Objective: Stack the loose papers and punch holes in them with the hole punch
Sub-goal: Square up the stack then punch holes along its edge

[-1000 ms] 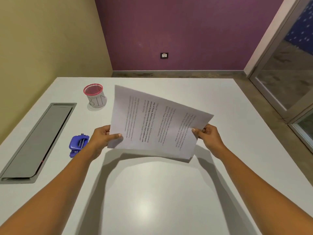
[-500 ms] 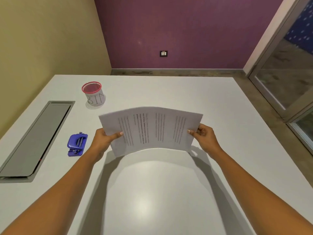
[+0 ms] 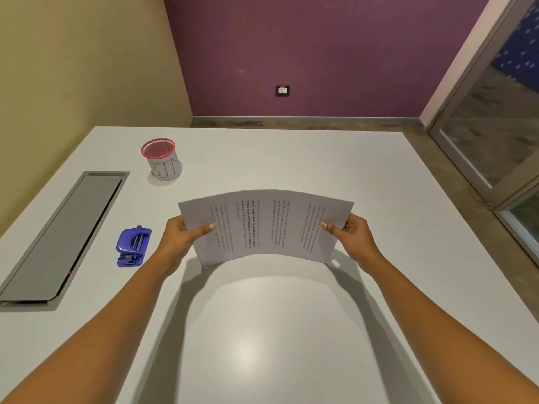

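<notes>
A stack of printed white papers (image 3: 267, 225) stands on its long edge on the white table (image 3: 277, 330), bowed into an arch with text running sideways. My left hand (image 3: 182, 239) pinches its left end, thumb on the front. My right hand (image 3: 351, 236) pinches its right end the same way. The blue hole punch (image 3: 132, 246) lies on the table to the left of my left hand, apart from the papers.
A small mesh cup with a red rim and a "BIN" label (image 3: 162, 160) stands at the back left. A grey recessed cable hatch (image 3: 58, 240) runs along the table's left side. Glass door panels are at the right.
The papers were tilted in the air a second ago; both hands have brought them down and level, so the lower edge now rests on the table and the stack bows.
</notes>
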